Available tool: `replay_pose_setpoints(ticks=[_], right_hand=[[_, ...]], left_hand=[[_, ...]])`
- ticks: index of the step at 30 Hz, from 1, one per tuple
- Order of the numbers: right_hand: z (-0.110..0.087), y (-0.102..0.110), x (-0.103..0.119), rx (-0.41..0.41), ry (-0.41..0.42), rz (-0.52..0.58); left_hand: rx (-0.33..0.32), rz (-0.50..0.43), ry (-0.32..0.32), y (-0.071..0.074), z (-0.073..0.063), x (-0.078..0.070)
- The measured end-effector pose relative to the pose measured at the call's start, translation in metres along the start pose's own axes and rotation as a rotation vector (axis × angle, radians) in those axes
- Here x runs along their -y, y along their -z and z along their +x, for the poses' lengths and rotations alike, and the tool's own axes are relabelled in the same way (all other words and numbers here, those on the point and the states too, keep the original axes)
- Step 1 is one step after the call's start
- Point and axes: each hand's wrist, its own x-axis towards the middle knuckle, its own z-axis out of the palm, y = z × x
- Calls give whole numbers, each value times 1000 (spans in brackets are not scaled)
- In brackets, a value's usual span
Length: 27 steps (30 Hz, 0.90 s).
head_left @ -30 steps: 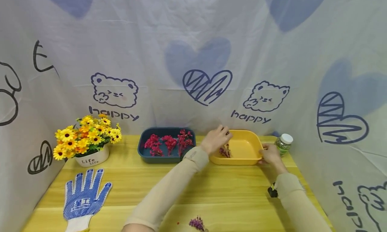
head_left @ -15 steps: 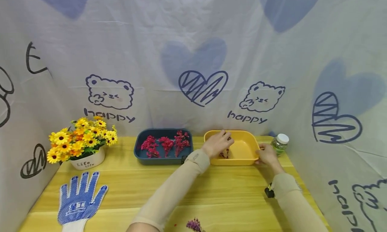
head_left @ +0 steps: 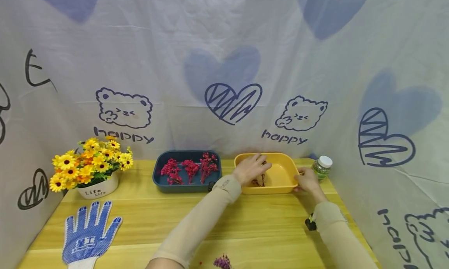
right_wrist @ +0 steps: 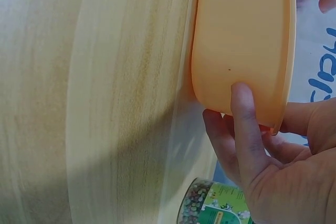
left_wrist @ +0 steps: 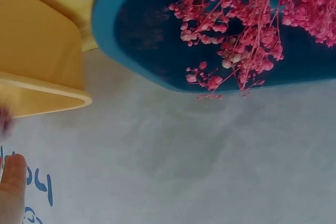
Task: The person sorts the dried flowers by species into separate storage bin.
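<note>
Right hand [head_left: 306, 180] grips the yellow tray [head_left: 280, 174] rim; left hand [head_left: 250, 169] pinches sprigs [head_left: 260, 179] inside.

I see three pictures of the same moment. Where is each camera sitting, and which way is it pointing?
Head: worn on the head, looks forward and down over the wooden table; both sleeved arms, left hand and right hand show.
Left wrist: looks past a fingertip at the blue tray of red flowers.
Right wrist: looks along the right hand gripping the yellow tray; jar beside.
All three views share the yellow tray.
</note>
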Motion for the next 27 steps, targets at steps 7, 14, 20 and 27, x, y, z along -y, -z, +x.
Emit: replay_pose_setpoints(ticks=[7, 14, 20, 27], right_hand=[[1, -2, -1, -3, -3, -7], [-3, 1, 3, -4, -5, 1], [-3, 3, 2, 1, -6, 4], [-1, 0, -1, 10, -6, 0]], left_hand=[[-95, 47, 38, -2, -9, 9], [-176, -138, 123, 3, -29, 23], [-213, -240, 171, 9, -47, 27], [-238, -237, 141, 16, -74, 24]])
